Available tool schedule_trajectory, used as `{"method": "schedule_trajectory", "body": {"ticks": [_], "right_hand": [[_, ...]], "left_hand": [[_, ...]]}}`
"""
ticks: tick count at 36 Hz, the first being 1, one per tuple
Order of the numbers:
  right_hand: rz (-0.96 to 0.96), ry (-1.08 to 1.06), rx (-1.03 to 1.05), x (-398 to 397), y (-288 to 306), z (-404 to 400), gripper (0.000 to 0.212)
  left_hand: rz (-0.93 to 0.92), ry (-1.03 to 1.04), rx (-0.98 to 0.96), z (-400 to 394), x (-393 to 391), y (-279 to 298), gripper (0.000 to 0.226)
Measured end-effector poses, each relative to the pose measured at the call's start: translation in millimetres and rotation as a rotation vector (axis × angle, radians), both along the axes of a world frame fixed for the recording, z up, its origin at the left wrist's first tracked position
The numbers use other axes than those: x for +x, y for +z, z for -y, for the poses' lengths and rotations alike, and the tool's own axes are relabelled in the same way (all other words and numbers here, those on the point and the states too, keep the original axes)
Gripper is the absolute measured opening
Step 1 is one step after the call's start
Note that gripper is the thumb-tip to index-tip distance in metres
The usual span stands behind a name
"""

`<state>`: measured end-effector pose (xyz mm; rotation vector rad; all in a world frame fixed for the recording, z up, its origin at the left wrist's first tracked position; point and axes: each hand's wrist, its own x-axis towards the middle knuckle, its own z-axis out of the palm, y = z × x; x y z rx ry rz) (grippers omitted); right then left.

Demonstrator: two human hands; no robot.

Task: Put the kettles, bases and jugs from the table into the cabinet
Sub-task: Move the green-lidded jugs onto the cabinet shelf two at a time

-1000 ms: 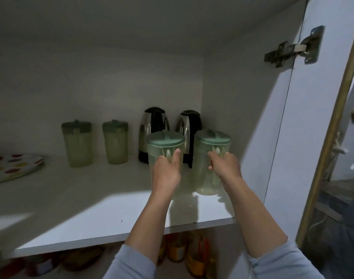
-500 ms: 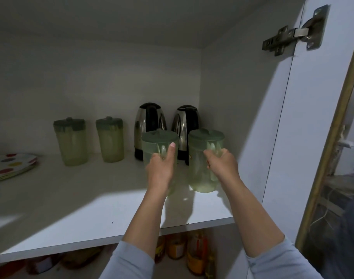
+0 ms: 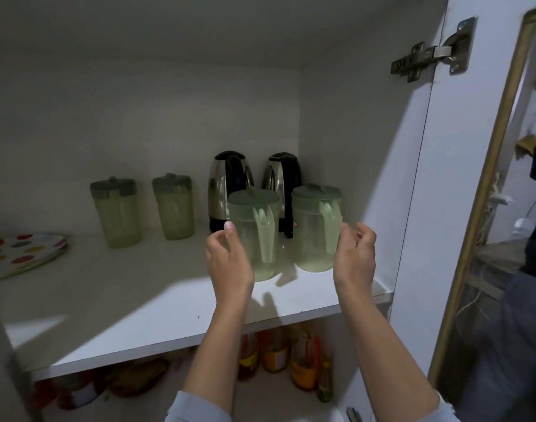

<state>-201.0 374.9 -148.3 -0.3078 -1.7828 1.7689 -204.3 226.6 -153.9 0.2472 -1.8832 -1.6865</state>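
Observation:
Two pale green lidded jugs stand side by side on the white cabinet shelf (image 3: 132, 303): the front left jug (image 3: 248, 208) and the front right jug (image 3: 313, 233), handles facing me. My left hand (image 3: 227, 260) is at the left side of the left jug, thumb against its wall, the handle free. My right hand (image 3: 355, 254) hovers just right of the right jug, fingers loosely curled and holding nothing. Behind them stand two steel-and-black kettles (image 3: 228, 181) (image 3: 283, 172). Two more green jugs (image 3: 117, 211) (image 3: 173, 207) stand further left at the back.
A stack of dotted plates (image 3: 23, 251) lies at the shelf's left end. Bottles (image 3: 272, 351) fill the compartment below. The open cabinet door (image 3: 461, 193) with its metal hinge (image 3: 431, 56) is on the right; a person in dark clothes (image 3: 534, 269) stands beyond it.
Both hands have let go of the jug handles and drawn back and outward. The two front jugs now stand on the shelf by themselves.

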Motion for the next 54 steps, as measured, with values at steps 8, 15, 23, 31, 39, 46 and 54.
{"method": "schedule_trajectory", "body": {"ticks": [8, 15, 23, 31, 39, 46, 54], "right_hand": [[-0.004, -0.004, -0.018, 53, -21, 32, 0.045], [0.026, -0.011, -0.042, 89, -37, 58, 0.042], [0.062, 0.136, -0.034, 117, -46, 102, 0.038], [0.033, 0.423, 0.044, 151, -35, 158, 0.042], [0.039, 0.682, 0.053, 217, -48, 193, 0.041], [0.147, 0.965, 0.03, 305, -82, 248, 0.04], [0.167, 1.294, 0.086, 420, -77, 318, 0.04]], "left_hand": [[-0.019, -0.019, 0.002, 23, 40, -22, 0.056], [0.009, -0.015, 0.002, 44, 72, -41, 0.054], [0.007, 0.084, 0.031, 86, 123, -45, 0.053], [-0.053, 0.336, 0.062, 135, 192, -31, 0.054], [0.014, 0.62, 0.041, 160, 288, -47, 0.053], [0.123, 0.845, 0.043, 182, 414, -66, 0.055], [0.16, 1.187, 0.09, 217, 545, -63, 0.055]]}}
